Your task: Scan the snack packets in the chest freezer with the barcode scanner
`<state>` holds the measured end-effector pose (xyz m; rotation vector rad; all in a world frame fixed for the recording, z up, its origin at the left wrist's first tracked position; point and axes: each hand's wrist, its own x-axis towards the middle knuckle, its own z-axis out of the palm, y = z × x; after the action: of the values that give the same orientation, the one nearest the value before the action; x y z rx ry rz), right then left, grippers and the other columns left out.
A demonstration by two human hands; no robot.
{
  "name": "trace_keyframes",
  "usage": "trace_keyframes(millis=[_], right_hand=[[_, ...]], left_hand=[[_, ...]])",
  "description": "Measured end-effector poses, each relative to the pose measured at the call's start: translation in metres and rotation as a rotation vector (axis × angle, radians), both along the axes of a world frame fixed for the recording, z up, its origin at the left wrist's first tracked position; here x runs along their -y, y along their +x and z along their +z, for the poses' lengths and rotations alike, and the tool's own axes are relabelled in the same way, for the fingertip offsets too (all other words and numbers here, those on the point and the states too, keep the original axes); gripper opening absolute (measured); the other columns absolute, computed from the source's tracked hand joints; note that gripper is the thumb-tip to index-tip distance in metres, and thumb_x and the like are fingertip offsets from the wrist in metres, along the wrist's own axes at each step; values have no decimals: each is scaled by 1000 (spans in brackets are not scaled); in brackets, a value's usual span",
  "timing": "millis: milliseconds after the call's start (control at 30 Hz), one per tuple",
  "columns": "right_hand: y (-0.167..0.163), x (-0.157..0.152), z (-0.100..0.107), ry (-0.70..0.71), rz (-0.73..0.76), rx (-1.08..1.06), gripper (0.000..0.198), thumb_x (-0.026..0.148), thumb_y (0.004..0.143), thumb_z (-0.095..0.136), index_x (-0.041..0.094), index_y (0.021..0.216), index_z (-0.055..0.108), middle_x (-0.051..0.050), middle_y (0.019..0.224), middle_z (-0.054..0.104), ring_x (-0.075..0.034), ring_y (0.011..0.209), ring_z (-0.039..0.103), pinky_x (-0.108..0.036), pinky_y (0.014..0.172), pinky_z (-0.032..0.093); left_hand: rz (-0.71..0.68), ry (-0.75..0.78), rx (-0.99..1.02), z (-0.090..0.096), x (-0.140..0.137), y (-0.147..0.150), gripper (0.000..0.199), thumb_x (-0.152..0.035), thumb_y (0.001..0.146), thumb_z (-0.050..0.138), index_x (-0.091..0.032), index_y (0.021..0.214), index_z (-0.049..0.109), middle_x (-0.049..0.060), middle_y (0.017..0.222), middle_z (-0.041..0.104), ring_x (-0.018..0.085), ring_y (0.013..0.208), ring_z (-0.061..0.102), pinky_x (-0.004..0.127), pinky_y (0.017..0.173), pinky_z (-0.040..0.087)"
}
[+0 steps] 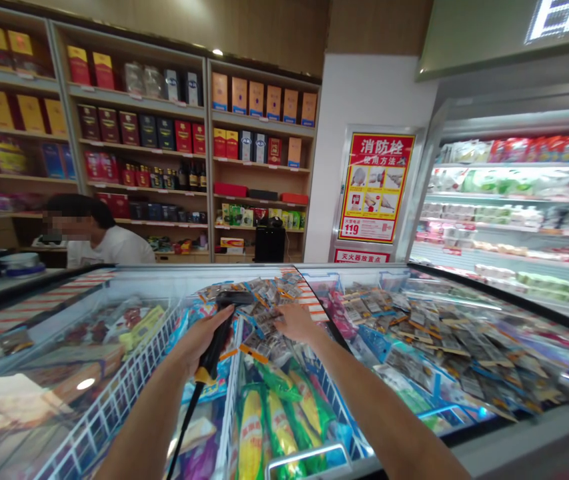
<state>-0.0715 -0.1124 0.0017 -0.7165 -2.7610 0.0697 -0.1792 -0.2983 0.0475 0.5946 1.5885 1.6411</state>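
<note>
My left hand (pixel 205 339) is wrapped round the handle of a black and yellow barcode scanner (pixel 234 298), whose cable hangs down toward me. The scanner's head is just over a heap of small grey and orange packets (pixel 267 293) lying on top of the open chest freezer's goods. My right hand (pixel 298 323) is at the right of that heap, fingers bent and closed on a small packet; the fingertips are partly hidden. Below both hands, bagged corn cobs (pixel 277 423) in green and yellow wrappers lie in a white wire basket (pixel 229 413).
More small packets (pixel 444 333) are spread over the freezer's right section. A glass lid (pixel 39 333) covers the left section. Behind the freezer, a person (pixel 114 243) in white is by shelves (pixel 139 150) of boxes and bottles. A lit chiller (pixel 509 207) stands at right.
</note>
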Motion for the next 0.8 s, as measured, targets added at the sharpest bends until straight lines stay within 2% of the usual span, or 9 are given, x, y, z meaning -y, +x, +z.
trace_keyframes(millis=[100, 233, 300, 367, 467, 600, 700, 800], right_hand=[[8, -4, -1, 25, -11, 3, 42, 38, 68, 50, 24, 108, 55, -8, 108, 56, -28, 105, 44, -42, 84, 32], [10, -8, -3, -68, 115, -44, 63, 31, 62, 56, 26, 123, 40, -7, 119, 48, -26, 108, 42, -39, 83, 34], [13, -10, -4, -94, 121, -50, 60, 32, 59, 58, 23, 117, 47, -8, 112, 53, -27, 104, 45, -39, 80, 36], [23, -14, -6, -116, 82, -81, 52, 37, 54, 63, 19, 102, 58, -9, 102, 58, -29, 98, 48, -38, 76, 38], [48, -25, -12, -264, -27, -271, 40, 37, 52, 66, 17, 86, 62, -7, 85, 63, -25, 83, 55, -31, 68, 40], [81, -49, -28, -470, -271, -683, 35, 36, 59, 61, 17, 88, 59, -4, 76, 64, -19, 69, 58, -27, 60, 42], [91, -64, -39, -515, -280, -874, 38, 38, 60, 60, 16, 91, 58, -5, 79, 65, -20, 73, 59, -29, 64, 43], [93, -70, -45, -506, -239, -910, 34, 36, 62, 58, 16, 89, 59, -4, 80, 65, -20, 76, 58, -31, 69, 43]], left_hand=[[-25, 13, 22, -1, -1, 3, 31, -43, 65, 59, -13, 59, 53, 2, 45, 57, 9, 39, 51, 18, 40, 42], [-34, 8, 49, 1, -1, 7, 30, -42, 65, 60, -13, 61, 55, 3, 48, 59, 10, 41, 53, 19, 43, 44], [-38, -5, 44, 2, -1, 9, 30, -43, 66, 59, -13, 62, 56, 3, 49, 60, 10, 42, 54, 19, 43, 45], [-39, -15, 41, 3, -1, 10, 30, -43, 66, 59, -13, 63, 56, 4, 51, 60, 10, 43, 54, 19, 43, 45], [-58, -6, 57, 4, -3, 13, 28, -41, 68, 58, -13, 66, 56, 3, 52, 60, 10, 42, 53, 18, 41, 43], [-167, 36, 87, -1, -10, 27, 30, -41, 71, 54, -12, 65, 56, 4, 53, 60, 9, 41, 51, 18, 40, 41], [-234, 60, 125, -7, -17, 41, 28, -41, 71, 55, -13, 66, 55, 3, 54, 60, 9, 42, 52, 18, 40, 41], [-269, 64, 153, -10, -21, 52, 28, -40, 72, 54, -13, 64, 54, 2, 52, 58, 9, 41, 51, 18, 39, 40]])
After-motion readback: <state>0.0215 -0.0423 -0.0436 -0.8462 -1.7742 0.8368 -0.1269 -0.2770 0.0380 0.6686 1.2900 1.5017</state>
